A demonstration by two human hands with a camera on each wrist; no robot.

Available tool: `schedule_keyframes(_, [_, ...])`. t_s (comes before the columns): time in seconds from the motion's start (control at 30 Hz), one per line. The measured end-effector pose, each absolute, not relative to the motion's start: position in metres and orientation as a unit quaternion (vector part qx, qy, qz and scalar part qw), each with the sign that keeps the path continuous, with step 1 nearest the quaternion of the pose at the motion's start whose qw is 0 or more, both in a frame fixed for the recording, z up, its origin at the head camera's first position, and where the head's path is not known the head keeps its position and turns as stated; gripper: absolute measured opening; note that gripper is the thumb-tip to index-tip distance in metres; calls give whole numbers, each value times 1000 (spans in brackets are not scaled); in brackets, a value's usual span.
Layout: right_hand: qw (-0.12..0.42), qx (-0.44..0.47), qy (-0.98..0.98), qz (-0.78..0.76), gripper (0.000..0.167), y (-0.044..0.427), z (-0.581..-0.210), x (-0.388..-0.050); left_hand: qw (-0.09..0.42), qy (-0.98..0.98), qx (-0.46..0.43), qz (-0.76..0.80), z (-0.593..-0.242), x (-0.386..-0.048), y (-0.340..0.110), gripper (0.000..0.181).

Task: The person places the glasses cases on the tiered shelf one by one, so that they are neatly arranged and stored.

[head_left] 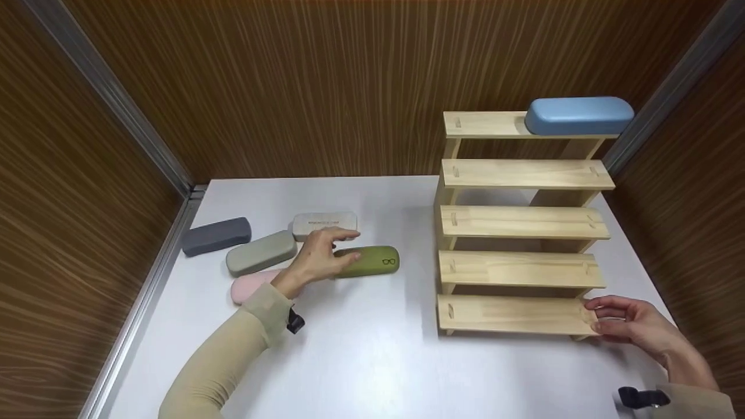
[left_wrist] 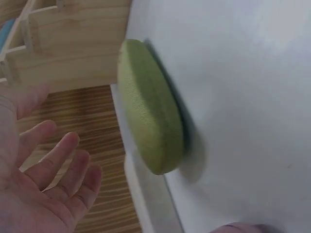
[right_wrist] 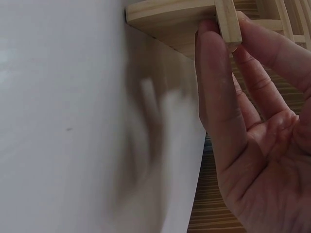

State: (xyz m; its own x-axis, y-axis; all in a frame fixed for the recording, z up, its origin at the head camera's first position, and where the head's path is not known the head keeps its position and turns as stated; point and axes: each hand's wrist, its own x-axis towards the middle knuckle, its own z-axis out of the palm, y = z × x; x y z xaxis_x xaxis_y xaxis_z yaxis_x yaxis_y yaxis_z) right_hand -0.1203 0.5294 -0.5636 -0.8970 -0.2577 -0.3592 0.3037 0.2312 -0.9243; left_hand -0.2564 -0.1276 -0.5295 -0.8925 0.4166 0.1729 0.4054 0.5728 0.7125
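Note:
In the head view my left hand [head_left: 319, 256] hovers over the left end of a green glasses case [head_left: 375, 263] with a small glasses print. In the left wrist view that hand [left_wrist: 53, 187] has its fingers spread and apart from the green case [left_wrist: 150, 111], which lies on the white table. At the right, my right hand [head_left: 649, 329] pinches the right end of the lowest board [head_left: 512, 314] of a stepped wooden rack. The right wrist view shows its thumb and fingers [right_wrist: 216, 82] on either side of the board end [right_wrist: 228, 24].
A blue glasses case [head_left: 579, 116] rests on the rack's top board. Left of the green case lie a whitish case [head_left: 326, 222], a grey-green case [head_left: 261, 253], a dark grey case [head_left: 216, 235] and a pink case [head_left: 250, 285], partly hidden by my left arm. Wood-patterned walls [head_left: 314, 87] enclose the table.

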Motion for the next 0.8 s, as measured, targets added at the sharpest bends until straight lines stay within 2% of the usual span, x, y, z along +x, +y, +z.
schedule_keyframes(0.37, [220,14,753,-619,42,529,-563,-120,26,902,230,364,-558,-256,-134,55])
schedule_keyframes(0.8, [217,4,750,-624,43,528,-566,-120,41,912,206,353,-574,-252,-132,55])
